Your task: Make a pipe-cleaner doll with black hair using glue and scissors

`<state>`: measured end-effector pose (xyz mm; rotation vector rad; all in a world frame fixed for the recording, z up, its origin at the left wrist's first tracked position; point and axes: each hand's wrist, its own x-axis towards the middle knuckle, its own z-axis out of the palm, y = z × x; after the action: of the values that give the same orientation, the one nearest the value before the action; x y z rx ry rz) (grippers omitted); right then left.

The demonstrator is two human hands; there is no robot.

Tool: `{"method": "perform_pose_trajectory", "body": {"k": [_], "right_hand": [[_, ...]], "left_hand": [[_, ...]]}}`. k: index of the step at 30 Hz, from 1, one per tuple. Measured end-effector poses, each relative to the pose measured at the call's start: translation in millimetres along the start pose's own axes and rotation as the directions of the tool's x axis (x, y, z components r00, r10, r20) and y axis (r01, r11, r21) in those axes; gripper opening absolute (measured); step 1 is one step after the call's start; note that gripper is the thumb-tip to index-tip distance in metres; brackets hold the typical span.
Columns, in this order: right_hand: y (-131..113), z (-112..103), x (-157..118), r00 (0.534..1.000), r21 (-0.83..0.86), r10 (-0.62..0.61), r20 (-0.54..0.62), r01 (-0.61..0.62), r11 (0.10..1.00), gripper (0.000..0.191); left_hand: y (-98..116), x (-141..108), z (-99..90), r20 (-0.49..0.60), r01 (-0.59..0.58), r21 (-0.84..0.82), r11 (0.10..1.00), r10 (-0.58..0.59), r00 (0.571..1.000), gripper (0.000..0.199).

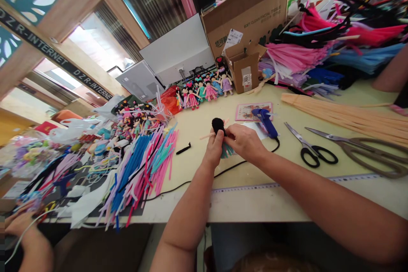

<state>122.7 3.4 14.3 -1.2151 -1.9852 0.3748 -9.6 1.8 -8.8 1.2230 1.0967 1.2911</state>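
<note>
Both hands meet over the table around a small pipe-cleaner doll (218,126) with a round black head, pale stems sticking out at its sides and a teal skirt below. My left hand (215,146) is closed around the doll from the left, thumb up against the head. From the right, the fingers of my right hand (244,139) pinch at the doll just under the head; the exact spot is hidden. A blue glue gun (266,122) lies to the right of my hands, near a pink-edged picture card (251,111). Left of them lies a short bent black pipe cleaner (183,149).
Small scissors (310,146) and large scissors (360,146) lie on the right, by beige stems (338,114). A black cord (174,188) crosses below my hands. Coloured pipe cleaners (137,170) are heaped left; finished dolls (208,88) stand behind. Another person's hand (22,223) is at far left.
</note>
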Motion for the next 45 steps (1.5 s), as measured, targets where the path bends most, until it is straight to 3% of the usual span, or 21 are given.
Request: {"method": "perform_pose_trajectory", "body": {"k": [7, 12, 15, 21, 26, 33, 45], "right_hand": [[-4, -6, 1, 0.992, 0.173, -0.125, 0.0, 0.123, 0.977, 0.013], [3, -22, 7, 0.977, 0.243, -0.069, -0.201, 0.118, 0.963, 0.014], [11, -31, 11, 0.963, 0.228, -0.142, -0.228, 0.194, 0.954, 0.019], [26, -48, 16, 0.938, 0.232, -0.348, -0.01, 0.34, 0.911, 0.04], [32, -51, 18, 0.911, 0.267, -0.403, 0.088, 0.369, 0.891, 0.038], [33, -45, 18, 0.899, 0.3, -0.432, 0.065, 0.396, 0.868, 0.032], [34, -33, 20, 0.928, 0.302, -0.372, 0.011, 0.351, 0.886, 0.021]], "left_hand": [[15, 3, -4.4, -0.02, 0.088, -0.255, 0.963, -0.096, 0.995, 0.049], [17, 4, -14.2, 0.149, 0.209, -0.249, 0.946, -0.176, 0.973, 0.043], [17, 3, -15.5, 0.243, 0.236, -0.202, 0.951, -0.184, 0.952, 0.043], [21, -2, -17.1, 0.426, 0.348, -0.083, 0.934, -0.283, 0.86, 0.042], [23, -4, -20.1, 0.476, 0.377, -0.035, 0.926, -0.316, 0.821, 0.043], [22, -3, -20.4, 0.481, 0.355, -0.031, 0.934, -0.297, 0.825, 0.041], [18, -2, -17.1, 0.43, 0.33, -0.079, 0.941, -0.266, 0.863, 0.036]]}}
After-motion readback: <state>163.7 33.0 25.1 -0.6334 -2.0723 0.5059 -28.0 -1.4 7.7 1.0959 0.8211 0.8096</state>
